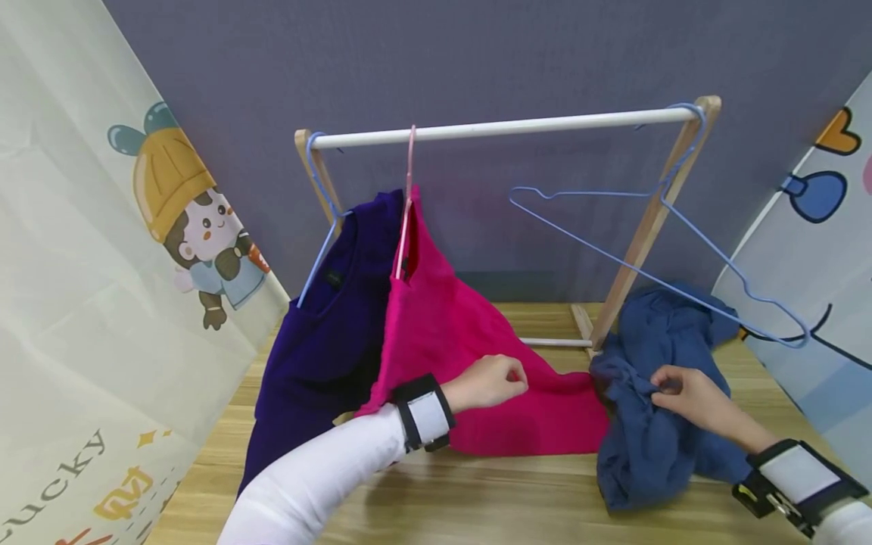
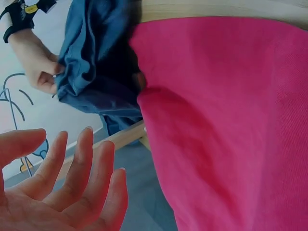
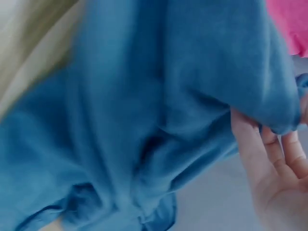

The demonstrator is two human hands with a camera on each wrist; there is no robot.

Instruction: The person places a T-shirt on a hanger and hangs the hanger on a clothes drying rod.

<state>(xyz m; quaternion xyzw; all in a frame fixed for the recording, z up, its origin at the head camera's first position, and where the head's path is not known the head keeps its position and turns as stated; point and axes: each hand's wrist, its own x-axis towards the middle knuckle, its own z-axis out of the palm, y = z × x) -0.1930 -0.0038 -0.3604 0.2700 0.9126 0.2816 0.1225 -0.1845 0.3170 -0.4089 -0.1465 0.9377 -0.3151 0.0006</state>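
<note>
White sleeve (image 1: 309, 492) sits closest to my head camera; its left hand (image 1: 487, 382) is released, fingers loosely bent, before the pink garment (image 1: 450, 325) hanging on the rack (image 1: 518, 127). I see the right hand (image 1: 691, 395) pinching blue cloth (image 1: 654, 446), bunched over the worktop (image 1: 511, 499) near the rack's right leg, below a blue hanger (image 1: 664, 189).

The right garment (image 1: 654, 446) was slate blue, the middle garment (image 1: 443, 318) hot pink, the left garment (image 1: 306, 371) deep indigo. The tabletop (image 1: 490, 499) showed tan wood grain; the far wall (image 1: 477, 60) was grey, the left panel (image 1: 68, 227) cream with cartoon print.
</note>
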